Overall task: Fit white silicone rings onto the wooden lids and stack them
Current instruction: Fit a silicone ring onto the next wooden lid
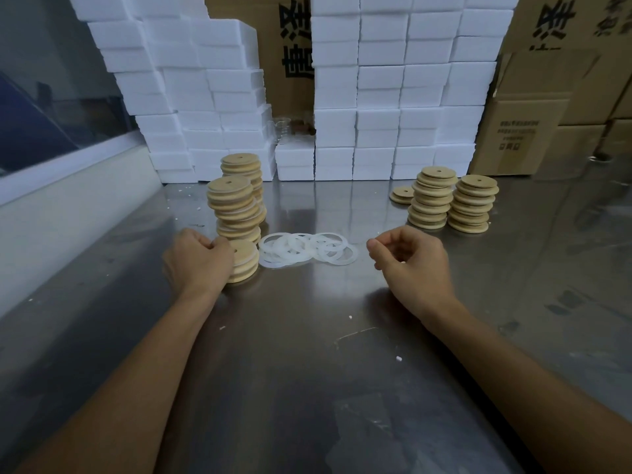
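Note:
A short stack of wooden lids (244, 261) stands at centre left on the steel table (307, 336). My left hand (196, 261) grips its left side, fingers curled against the top lid. Just right of it lies a loose pile of white silicone rings (307, 250). My right hand (412, 260) hovers to the right of the rings, fingers loosely curled, holding nothing. Two tall leaning lid stacks (236, 206) rise behind the short one. Two more lid stacks (451, 203) stand at the right, with a low pile of lids (403, 195) beside them.
White foam boxes (376, 97) are piled high along the back of the table. Cardboard cartons (533, 131) stand at the back right. A pale ledge (68, 206) and a window run along the left. Small white crumbs dot the table.

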The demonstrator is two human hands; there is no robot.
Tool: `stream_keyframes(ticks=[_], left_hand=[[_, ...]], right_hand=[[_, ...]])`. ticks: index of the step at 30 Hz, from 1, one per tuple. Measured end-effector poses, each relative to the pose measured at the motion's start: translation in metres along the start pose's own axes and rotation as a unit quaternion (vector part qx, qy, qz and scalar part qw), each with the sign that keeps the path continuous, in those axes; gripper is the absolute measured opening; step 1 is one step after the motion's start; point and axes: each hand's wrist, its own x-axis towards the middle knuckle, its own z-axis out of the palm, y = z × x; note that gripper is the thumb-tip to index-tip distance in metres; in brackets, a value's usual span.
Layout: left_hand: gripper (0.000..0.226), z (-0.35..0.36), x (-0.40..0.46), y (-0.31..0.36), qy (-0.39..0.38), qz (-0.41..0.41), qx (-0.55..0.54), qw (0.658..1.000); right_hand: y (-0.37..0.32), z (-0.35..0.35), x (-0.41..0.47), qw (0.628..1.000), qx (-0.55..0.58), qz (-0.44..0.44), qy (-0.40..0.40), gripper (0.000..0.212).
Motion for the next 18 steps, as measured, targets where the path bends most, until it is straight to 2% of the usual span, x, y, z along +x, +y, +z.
stream_keyframes(ticks=[5, 7, 11, 15, 18], left_hand=[[0.014, -0.003, -0.005, 0.004, 0.047, 0.007, 0.001, 0.999], [0.016, -0.004, -0.012, 0.008, 0.067, 0.063, 0.011, 0.996], [0.026, 0.001, -0.031, 0.020, 0.048, 0.219, 0.011, 0.975], [0.029, 0.001, -0.034, 0.023, 0.041, 0.272, 0.038, 0.961], [0.030, 0.002, -0.038, 0.021, 0.026, 0.313, 0.039, 0.949]], right_hand=[[0.013, -0.007, 0.021, 0.994, 0.019, 0.064, 0.084, 0.004], [0.019, -0.008, 0.030, 0.991, 0.011, 0.064, 0.118, 0.011], [0.028, -0.007, 0.047, 0.982, -0.064, 0.013, 0.176, 0.019], [0.039, -0.011, 0.066, 0.958, -0.165, -0.032, 0.232, 0.029], [0.046, -0.013, 0.078, 0.947, -0.218, -0.089, 0.217, 0.039]])
